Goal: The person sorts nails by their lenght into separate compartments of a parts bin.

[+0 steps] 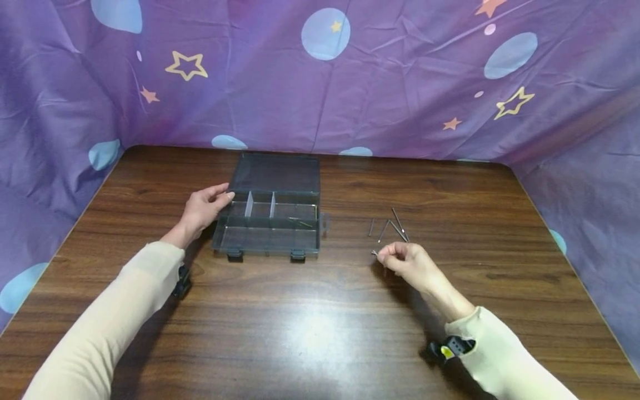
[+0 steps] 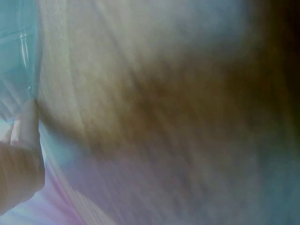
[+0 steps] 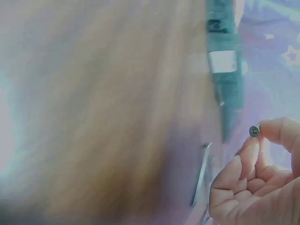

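**Right hand pinched one screw, head toward ten o'clock**

Thumb and forefinger were closed on the screw at their tips, parted only by its thickness. In the head view its head jutted toward ten o'clock from the fingertips; the right wrist camera caught the cross-slotted end almost face-on, so the long axis ran nearly along that line of sight and most of the shaft was hidden. Loose screws lay on the table at eleven to twelve o'clock from the hand, slanting variously one-to-seven and eleven-to-five. Between nine and ten sat the box, its lid back toward twelve, slim pieces inside toward three. The left hand gripped its nine-o'clock edge.
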The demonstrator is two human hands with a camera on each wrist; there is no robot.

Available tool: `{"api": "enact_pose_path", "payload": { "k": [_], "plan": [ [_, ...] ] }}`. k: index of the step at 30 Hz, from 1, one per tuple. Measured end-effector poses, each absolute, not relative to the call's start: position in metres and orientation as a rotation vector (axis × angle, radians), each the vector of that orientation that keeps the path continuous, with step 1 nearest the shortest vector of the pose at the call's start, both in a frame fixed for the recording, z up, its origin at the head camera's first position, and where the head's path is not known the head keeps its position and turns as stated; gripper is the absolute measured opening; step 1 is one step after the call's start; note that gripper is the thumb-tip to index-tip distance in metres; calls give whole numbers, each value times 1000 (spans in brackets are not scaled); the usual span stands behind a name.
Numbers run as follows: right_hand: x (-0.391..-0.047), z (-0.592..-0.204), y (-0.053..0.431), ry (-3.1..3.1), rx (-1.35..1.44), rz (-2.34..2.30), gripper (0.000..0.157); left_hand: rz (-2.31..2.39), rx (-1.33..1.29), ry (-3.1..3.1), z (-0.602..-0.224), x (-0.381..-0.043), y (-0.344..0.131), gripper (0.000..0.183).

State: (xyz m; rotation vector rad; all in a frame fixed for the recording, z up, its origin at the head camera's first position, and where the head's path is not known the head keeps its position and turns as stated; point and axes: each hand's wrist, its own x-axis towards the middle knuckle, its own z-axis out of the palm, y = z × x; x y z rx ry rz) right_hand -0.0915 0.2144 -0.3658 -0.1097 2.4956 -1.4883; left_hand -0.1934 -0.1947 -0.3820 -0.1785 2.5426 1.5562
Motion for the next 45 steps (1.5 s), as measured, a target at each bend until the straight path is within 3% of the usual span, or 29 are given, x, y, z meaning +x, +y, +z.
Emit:
{"api": "enact_pose_path", "payload": {
  "k": [26,45],
  "plan": [
    [-171,-358,100,2423,-124,-1859,7,1558,-191,2547,-382,-199,-192,53],
    [-186,-366,84,2665,-47,-1698,10,1570,-148,2533,-382,-195,-197,54]
  ]
}}
